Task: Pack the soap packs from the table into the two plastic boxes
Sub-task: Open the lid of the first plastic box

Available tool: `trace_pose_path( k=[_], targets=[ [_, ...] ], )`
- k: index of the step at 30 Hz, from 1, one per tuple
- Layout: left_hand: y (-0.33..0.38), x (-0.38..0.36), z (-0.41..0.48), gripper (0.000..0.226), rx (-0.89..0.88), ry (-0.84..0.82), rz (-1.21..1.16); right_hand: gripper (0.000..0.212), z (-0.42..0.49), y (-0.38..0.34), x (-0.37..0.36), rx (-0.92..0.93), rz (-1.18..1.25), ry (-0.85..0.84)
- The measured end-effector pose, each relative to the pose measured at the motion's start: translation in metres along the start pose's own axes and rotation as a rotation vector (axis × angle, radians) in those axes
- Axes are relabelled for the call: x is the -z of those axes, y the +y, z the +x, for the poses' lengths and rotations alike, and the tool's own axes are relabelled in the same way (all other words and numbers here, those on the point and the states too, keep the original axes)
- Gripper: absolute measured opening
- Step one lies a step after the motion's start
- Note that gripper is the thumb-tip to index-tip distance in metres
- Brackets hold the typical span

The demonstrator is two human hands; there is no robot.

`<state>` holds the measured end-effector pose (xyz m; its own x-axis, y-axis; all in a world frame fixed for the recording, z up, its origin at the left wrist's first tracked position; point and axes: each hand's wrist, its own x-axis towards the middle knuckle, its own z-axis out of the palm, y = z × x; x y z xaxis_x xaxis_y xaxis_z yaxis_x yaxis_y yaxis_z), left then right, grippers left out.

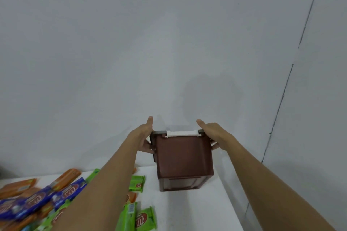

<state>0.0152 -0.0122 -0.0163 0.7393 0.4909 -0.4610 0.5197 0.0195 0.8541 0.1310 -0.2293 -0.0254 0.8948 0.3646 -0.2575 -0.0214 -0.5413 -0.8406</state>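
Left hand (144, 137) & right hand (210, 134) are clamping the brown box (184, 155) by its sides mid-frame, prob. positioning it for the soap packs (37, 199).

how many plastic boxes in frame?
2, it seems. One brown box is gripped at its sides by the left hand and right hand; a second box sits directly under it on the table. Nothing suggests more hidden.

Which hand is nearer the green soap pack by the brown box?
The left hand, gripping the box on the side above the pack; the right hand grips the opposite side.
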Motion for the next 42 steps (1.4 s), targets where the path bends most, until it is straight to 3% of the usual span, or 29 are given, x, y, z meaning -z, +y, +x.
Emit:
trace_pose_path(
  k=[8, 11, 14, 20, 22, 25, 30, 36, 39, 42],
  targets=[
    [-0.035, 0.001, -0.019, 0.087, 0.061, -0.079, 0.191, 0.078, -0.028, 0.018, 0.008, -0.148, -0.050, -0.088],
    [-0.056, -0.004, -0.030, 0.090, 0.061, -0.055, 0.248, 0.090, -0.043, 0.031, 0.004, -0.219, -0.093, -0.161],
    [-0.077, -0.013, -0.039, 0.092, 0.056, -0.040, 0.301, 0.089, -0.050, 0.055, -0.010, -0.222, -0.137, -0.132],
    [-0.117, -0.036, -0.056, 0.079, -0.004, -0.039, 0.354, 0.104, -0.068, 0.107, -0.046, -0.148, -0.442, -0.056],
    [-0.129, -0.038, -0.056, 0.083, -0.048, -0.037, 0.458, 0.107, -0.077, 0.118, -0.050, -0.117, -0.495, -0.027],
    [-0.148, -0.041, -0.059, 0.069, -0.073, -0.067, 0.604, 0.108, -0.087, 0.134, -0.050, -0.106, -0.511, -0.031],
    [-0.168, -0.053, -0.069, 0.052, 0.021, -0.147, 0.422, 0.105, -0.096, 0.158, -0.044, -0.108, -0.452, -0.052],
    [-0.163, -0.043, -0.073, 0.080, 0.201, -0.250, 0.548, 0.108, -0.100, 0.157, -0.020, -0.111, -0.535, -0.079],
    [-0.159, -0.042, -0.062, 0.117, 0.044, -0.097, 0.567, 0.117, -0.102, 0.162, -0.016, -0.103, -0.501, -0.109],
    [-0.152, -0.043, -0.053, 0.111, -0.115, -0.008, 0.600, 0.116, -0.103, 0.162, -0.013, -0.092, -0.524, -0.169]
  ],
)
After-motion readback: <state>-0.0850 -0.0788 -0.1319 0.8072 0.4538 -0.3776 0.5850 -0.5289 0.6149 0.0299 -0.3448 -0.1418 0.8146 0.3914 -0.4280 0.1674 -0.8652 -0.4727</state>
